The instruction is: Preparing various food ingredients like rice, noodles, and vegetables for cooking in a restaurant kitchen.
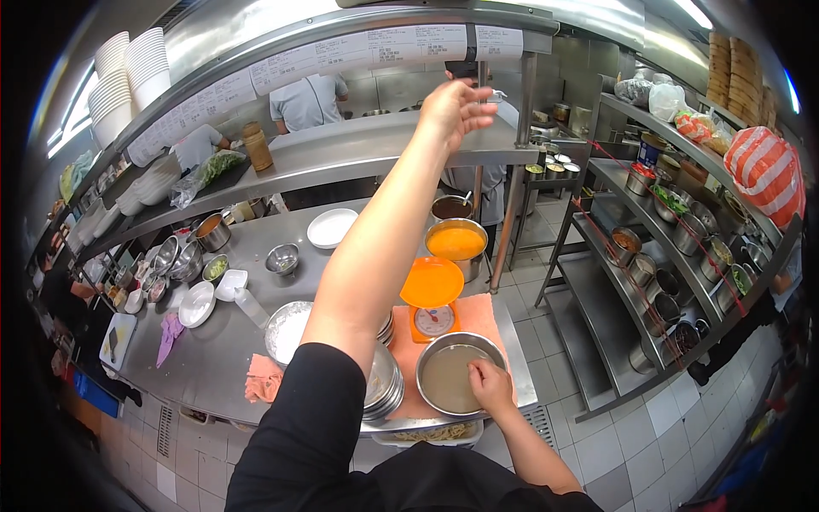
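My left hand (458, 111) is raised high at arm's length, in front of the steel shelf (358, 154) and just below a strip of paper order slips (401, 47). Its fingers are spread, and nothing shows in them. Low on the right, my right hand (492, 386) is closed with curled fingers over the right side of a steel pot (444, 375) of cloudy liquid. Whatever the fingers hold is hidden. Behind that pot stands an orange kitchen scale (435, 320) with a round orange pan (432, 282). A pink cloth (478, 320) lies under both.
Stacked metal plates (386, 384) and a bowl of white powder (286, 331) stand left of the pot. Farther back is a pot of orange liquid (456, 239). A steel rack (614, 256) with several containers fills the right side. A person (307, 101) works beyond the shelf.
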{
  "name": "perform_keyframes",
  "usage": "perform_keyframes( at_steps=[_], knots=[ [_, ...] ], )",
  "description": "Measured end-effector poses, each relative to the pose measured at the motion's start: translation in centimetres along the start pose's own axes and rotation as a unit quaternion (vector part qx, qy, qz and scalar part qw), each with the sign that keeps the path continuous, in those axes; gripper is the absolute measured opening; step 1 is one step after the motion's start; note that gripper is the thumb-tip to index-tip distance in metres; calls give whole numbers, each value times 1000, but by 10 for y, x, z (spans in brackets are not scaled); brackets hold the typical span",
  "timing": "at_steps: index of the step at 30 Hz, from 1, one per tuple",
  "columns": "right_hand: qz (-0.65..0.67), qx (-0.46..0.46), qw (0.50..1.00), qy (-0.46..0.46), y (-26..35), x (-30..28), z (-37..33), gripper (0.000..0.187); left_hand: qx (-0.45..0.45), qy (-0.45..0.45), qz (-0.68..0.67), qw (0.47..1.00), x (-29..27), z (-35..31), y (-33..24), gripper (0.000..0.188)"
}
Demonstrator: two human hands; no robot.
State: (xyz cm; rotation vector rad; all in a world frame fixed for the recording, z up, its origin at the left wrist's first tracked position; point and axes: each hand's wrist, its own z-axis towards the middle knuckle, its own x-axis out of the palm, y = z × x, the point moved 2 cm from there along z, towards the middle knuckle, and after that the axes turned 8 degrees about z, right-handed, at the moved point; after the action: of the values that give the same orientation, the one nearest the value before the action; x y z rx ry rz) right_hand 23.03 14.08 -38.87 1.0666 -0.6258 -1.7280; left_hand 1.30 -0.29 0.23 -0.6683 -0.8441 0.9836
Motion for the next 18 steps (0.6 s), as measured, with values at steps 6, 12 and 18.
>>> perform_keyframes(
  at_steps=[6,12,18],
  knots=[
    [-9,7,1000,1,-1,-3,-2,13,-44,250,400,881,28,-92,9,28],
    [-44,1,998,40,0,-3,-4,15,-47,507,543,668,24,-254,-21,39],
    [3,12,1000,-5,-2,-7,3,16,-105,505,371,773,-25,-348,-23,39]
  ],
)
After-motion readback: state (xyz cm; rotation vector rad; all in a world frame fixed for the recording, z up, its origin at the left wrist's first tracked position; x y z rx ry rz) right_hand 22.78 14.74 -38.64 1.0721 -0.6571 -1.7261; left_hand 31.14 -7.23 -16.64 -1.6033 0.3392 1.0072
